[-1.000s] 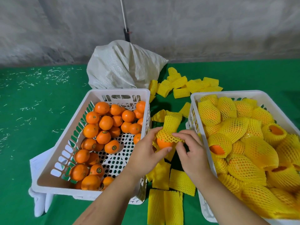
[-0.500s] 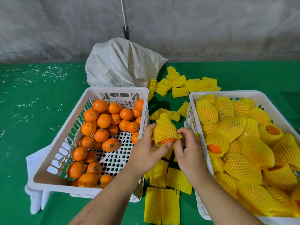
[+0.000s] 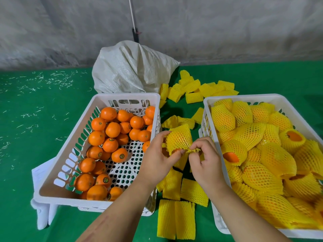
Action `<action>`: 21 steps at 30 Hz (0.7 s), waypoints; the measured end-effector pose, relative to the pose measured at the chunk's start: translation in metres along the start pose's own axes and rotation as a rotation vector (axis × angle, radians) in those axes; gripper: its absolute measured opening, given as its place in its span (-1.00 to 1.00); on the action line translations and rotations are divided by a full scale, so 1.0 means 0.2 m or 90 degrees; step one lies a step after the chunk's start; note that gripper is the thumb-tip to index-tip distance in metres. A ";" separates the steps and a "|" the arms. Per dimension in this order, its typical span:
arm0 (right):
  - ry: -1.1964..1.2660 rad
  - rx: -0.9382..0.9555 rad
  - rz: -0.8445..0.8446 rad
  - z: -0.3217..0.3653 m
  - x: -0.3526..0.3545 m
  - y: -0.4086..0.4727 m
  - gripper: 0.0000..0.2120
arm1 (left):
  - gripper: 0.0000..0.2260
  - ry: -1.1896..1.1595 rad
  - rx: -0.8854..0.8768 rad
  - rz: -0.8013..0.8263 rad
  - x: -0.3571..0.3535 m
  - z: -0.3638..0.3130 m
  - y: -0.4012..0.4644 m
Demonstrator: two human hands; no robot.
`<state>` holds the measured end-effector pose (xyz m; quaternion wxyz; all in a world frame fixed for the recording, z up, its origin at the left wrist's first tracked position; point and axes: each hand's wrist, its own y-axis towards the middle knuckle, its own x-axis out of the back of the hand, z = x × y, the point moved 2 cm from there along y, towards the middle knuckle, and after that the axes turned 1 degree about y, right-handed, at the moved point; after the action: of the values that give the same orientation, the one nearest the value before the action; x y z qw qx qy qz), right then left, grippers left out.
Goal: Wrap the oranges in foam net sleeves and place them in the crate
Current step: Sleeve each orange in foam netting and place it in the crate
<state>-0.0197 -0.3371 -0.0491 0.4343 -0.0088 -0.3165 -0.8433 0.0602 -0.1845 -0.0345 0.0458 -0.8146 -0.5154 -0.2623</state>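
From the head camera, both hands work between two white plastic crates on a green table cover (image 3: 35,154). The left hand (image 3: 158,159) cups an orange (image 3: 174,151) that is almost fully covered by a yellow foam net sleeve (image 3: 179,138), with only a sliver of peel showing at the bottom edge near the thumb. The right hand (image 3: 206,165) pinches the bunched lower rim of that sleeve between thumb and fingertips. The left crate (image 3: 57,172) holds bare oranges (image 3: 111,130), several with small round stickers. The right crate (image 3: 208,105) is heaped with wrapped oranges (image 3: 258,175). Flat empty sleeves (image 3: 176,219) lie between the crates, and more sleeves (image 3: 194,89) are scattered beside a white woven sack (image 3: 129,69) at the back.
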 end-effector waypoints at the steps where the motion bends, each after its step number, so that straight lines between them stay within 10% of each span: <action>1: 0.011 -0.014 0.010 0.01 0.00 -0.01 -0.87 | -0.51 0.004 0.003 -0.003 0.00 0.00 0.00; 5: 0.026 -0.097 0.062 0.05 -0.03 -0.03 -0.58 | -0.59 -0.037 0.037 0.021 0.02 0.03 -0.01; 16: -0.150 0.091 0.020 0.08 -0.01 -0.01 -0.74 | -0.46 -0.060 0.085 -0.045 0.03 0.05 0.00; 21: 0.060 -0.017 0.136 0.10 -0.02 -0.01 -0.84 | -0.45 -0.094 0.071 -0.027 0.04 0.07 0.01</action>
<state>-0.0232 -0.3221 -0.0344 0.5359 -0.0082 -0.2820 -0.7957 0.0692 -0.1746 -0.0426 0.0476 -0.8168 -0.5481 -0.1736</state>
